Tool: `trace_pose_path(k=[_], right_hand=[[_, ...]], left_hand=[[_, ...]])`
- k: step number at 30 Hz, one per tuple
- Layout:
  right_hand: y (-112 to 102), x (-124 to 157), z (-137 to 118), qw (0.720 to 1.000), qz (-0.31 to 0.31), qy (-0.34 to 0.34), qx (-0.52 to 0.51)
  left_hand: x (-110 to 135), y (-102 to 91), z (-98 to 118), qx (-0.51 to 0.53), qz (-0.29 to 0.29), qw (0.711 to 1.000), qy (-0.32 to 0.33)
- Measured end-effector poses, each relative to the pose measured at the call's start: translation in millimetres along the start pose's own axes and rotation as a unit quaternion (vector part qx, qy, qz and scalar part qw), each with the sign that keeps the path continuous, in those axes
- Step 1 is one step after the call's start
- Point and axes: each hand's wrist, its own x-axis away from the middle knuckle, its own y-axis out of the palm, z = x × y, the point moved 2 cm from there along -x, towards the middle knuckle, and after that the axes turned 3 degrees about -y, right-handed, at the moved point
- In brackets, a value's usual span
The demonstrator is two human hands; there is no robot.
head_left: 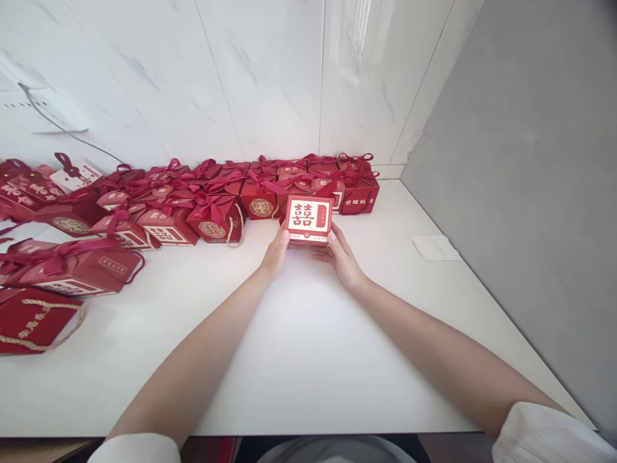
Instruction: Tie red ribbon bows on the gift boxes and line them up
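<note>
Between my two hands is a small red gift box (308,217) whose cream face carries a large red double-happiness character. My left hand (276,251) grips its left side, thumb near the lower corner. On the right side, my right hand (343,256) holds the box with the thumb at the edge and some fingers reaching beneath. The box is tilted so its printed face is toward me. Right behind it stand red ribbon-tied gift boxes (359,196), partly hidden by the held box.
Several more red boxes (168,222) with ribbons or rope handles line the back and left of the white table (308,360). A white paper piece (435,248) lies at right. A tiled wall (270,71) rises behind, a grey panel (525,193) at right, a cable (72,134) at left.
</note>
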Motion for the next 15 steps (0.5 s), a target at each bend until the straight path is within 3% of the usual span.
trace_pose_path(k=[15], right_hand=[[-0.8, -0.2, 1.1, 1.000, 0.004, -0.002, -0.002]], left_hand=[[0.9, 0.9, 1.6, 0.000, 0.000, 1.000, 0.008]])
